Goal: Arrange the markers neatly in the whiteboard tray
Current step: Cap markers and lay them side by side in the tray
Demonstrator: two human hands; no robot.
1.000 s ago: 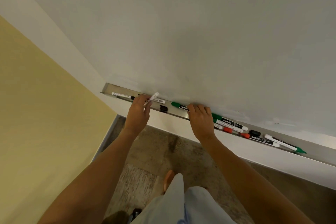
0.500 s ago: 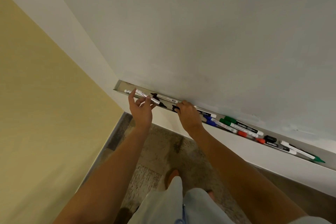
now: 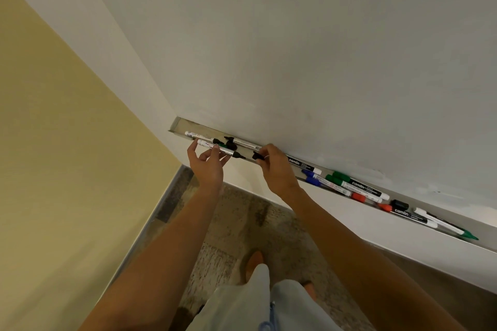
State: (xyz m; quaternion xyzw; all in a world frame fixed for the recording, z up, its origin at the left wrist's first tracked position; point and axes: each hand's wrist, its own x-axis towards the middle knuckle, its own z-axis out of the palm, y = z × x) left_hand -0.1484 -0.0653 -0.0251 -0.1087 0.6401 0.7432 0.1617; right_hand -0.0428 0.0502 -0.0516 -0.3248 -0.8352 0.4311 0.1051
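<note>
Whiteboard tray (image 3: 180, 126) runs along board's lower edge, left end near wall corner. At far left, two white-barrelled markers (image 3: 199, 136) lie in tray. Left hand (image 3: 208, 166): grip pinches uncapped black marker (image 3: 221, 150) by barrel, tip pointing right, just above tray front lip. Right hand (image 3: 275, 169): grip pinches small black cap (image 3: 257, 155), near tip, not yet on. Further right, loose cluster of markers (image 3: 349, 185) in tray: blue, green, red, black, overlapping and askew. Judgement: markers light, stiff, smooth-barrelled, prone to rolling; best held mid-barrel.
</note>
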